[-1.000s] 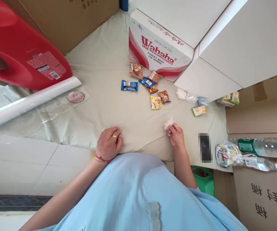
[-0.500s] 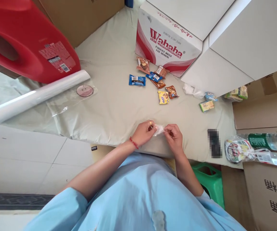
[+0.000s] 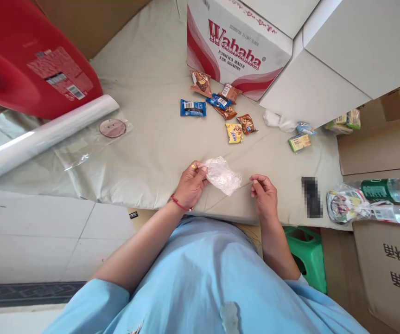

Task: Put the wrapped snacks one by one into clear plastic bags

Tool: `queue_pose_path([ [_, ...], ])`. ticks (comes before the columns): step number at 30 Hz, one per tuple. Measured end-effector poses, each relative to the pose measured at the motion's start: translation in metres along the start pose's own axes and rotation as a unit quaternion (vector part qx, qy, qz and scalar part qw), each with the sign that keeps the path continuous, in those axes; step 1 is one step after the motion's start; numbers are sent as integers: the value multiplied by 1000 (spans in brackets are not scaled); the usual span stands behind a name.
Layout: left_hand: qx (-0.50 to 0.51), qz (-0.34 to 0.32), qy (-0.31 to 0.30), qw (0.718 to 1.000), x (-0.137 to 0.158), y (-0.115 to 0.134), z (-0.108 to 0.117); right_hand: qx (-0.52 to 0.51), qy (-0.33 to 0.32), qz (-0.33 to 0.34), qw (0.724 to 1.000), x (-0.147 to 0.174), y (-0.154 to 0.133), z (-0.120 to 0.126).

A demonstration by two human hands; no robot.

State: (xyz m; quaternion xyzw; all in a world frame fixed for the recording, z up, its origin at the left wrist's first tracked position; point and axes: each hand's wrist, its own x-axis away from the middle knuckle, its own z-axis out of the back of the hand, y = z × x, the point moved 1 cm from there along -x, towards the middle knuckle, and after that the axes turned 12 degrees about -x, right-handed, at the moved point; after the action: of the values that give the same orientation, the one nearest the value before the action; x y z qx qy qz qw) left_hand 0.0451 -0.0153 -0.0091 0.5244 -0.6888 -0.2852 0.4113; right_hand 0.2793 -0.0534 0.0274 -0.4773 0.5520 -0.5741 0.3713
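Note:
A crumpled, see-through plastic bag (image 3: 223, 175) is spread out just above the front of the cloth-covered table. My left hand (image 3: 191, 184), with a ring and a red wrist cord, pinches the bag's left edge between thumb and fingers. To the right of the bag is my right hand (image 3: 264, 192), its thumb and fingers drawn together, with a small gap to the bag and nothing visible in them. Beyond the bag lie several snack packets, among them a yellow packet (image 3: 234, 133), a blue packet (image 3: 193, 108) and a brown packet (image 3: 247, 124).
A Wahaba-style printed water carton, lettered Wahaha (image 3: 238, 51), stands behind the packets. On the left are a red jug (image 3: 60, 60) and a clear film roll (image 3: 47, 134). To the right lie a small green-yellow pack (image 3: 300, 143), a pixelated dark object (image 3: 312, 197) and bottles (image 3: 394, 190).
The small bunched plastic has been opened out into a wider sheet-like bag. My hands have moved apart; the right has come off the bag while the left keeps hold.

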Motion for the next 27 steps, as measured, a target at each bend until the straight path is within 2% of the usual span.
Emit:
queue_pose_path([
  [4,-33,-3,-23,999,-2,-4,0,-65,-78,-150,983,-3,-3,-10],
  [6,-60,-7,-32,998,-3,-6,0,-71,-122,-201,969,1,-1,-17],
  [8,-91,-36,-19,995,-2,-7,-1,-72,-146,-214,963,4,2,-24],
  [10,-136,-91,29,986,1,-6,-2,-70,-145,-192,968,6,5,-29],
  [12,-213,-154,103,959,8,-4,-4,-66,-136,-162,975,4,8,-32],
  [15,-373,-225,210,876,26,4,-6,-55,-133,-140,980,2,12,-36],
  [16,-414,-240,223,850,32,7,-7,-49,-133,-134,981,1,13,-37],
  [18,-457,-263,188,829,40,12,-10,-37,-134,-123,983,1,15,-38],
  [22,-506,-254,50,823,44,14,-18,-16,-149,-105,983,4,15,-43],
  [24,-512,-223,38,829,41,13,-17,-2,-156,-91,984,4,14,-43],
  [27,-456,-171,83,870,35,11,-8,7,-130,-63,989,2,13,-38],
])
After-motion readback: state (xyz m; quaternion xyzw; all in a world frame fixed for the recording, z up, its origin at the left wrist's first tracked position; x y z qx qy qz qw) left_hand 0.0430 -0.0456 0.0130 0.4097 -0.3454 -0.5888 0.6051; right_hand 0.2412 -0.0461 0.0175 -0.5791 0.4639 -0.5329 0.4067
